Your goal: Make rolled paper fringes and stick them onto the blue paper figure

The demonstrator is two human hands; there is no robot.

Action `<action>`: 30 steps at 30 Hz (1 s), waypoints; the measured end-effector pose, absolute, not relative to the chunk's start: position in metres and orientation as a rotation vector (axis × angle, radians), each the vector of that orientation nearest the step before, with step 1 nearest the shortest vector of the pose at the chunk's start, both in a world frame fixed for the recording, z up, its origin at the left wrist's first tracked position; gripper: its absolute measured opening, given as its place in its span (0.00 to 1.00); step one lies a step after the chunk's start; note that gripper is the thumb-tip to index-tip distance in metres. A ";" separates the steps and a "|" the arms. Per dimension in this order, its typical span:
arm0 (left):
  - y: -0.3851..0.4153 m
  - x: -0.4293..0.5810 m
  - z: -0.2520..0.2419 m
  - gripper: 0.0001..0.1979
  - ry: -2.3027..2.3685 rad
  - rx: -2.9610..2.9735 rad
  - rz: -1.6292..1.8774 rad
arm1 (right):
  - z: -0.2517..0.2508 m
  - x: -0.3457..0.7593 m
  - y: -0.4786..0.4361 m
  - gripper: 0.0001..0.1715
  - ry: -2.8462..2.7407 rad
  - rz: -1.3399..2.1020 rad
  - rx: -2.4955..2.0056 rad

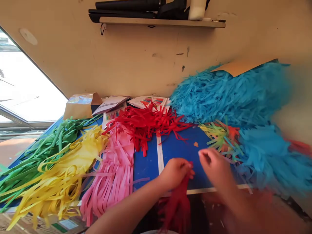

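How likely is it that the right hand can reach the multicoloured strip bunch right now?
Probably yes: the right hand hovers just beside the multicoloured strip bunch, with nothing but blue tabletop between them; blur hides whether its fingers hold anything.

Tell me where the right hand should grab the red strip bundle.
Pinch the red strip bundle at its gathered top, just below the left hand, coming from the right, where the right hand is. The strips are bunched there and hang loose lower down, so a lower grip would probably catch only some.
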State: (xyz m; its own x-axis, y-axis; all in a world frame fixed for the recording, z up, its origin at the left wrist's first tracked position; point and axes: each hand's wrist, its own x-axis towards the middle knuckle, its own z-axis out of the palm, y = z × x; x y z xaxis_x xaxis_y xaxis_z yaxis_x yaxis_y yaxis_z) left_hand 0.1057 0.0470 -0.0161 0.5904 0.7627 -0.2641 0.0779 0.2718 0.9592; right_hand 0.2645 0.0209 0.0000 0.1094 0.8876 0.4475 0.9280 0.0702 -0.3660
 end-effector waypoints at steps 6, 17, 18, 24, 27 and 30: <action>0.085 0.123 -0.034 0.09 0.922 1.023 0.698 | -0.013 0.315 0.145 0.17 -1.821 -0.014 -2.111; 0.080 0.116 -0.040 0.14 0.775 0.865 0.798 | -0.008 0.312 0.139 0.16 -1.800 0.124 -2.003; 0.080 0.116 -0.040 0.13 0.779 0.850 0.814 | -0.006 0.307 0.131 0.16 -1.794 0.189 -1.958; 0.084 0.117 -0.034 0.07 0.871 0.755 0.922 | -0.020 0.268 0.101 0.17 -1.468 1.055 -1.272; 0.087 0.115 -0.034 0.06 0.907 0.777 0.944 | -0.028 0.260 0.100 0.18 -1.414 1.110 -1.224; 0.089 0.114 -0.037 0.07 0.910 0.853 0.968 | -0.029 0.256 0.100 0.20 -1.349 1.120 -1.223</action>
